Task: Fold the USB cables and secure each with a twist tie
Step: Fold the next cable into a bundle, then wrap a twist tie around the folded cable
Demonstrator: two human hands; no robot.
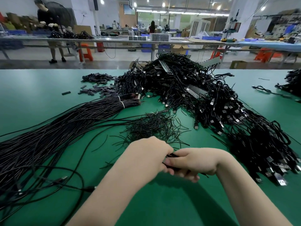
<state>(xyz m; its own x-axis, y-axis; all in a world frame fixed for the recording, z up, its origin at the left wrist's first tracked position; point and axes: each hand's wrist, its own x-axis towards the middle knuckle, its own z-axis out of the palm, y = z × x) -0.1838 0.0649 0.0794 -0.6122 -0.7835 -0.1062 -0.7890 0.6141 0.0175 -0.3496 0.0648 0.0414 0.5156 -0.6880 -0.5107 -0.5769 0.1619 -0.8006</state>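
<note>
My left hand (146, 157) and my right hand (195, 163) meet over the green table (162, 201), both closed on one folded black USB cable (171, 155) of which only a short piece shows between the fingers. Just beyond the hands lies a loose heap of thin black twist ties (153, 126). A long bundle of straight black cables (65, 121), bound with white ties, runs off to the left. A large pile of folded cables (219, 111) with USB plugs fills the right side.
Small dark sleeves (97, 84) are scattered at the far left of the table. Single loose cables (65, 180) curl near the left front. Another cable pile (293, 82) sits at the right edge. Workbenches and people stand beyond the table.
</note>
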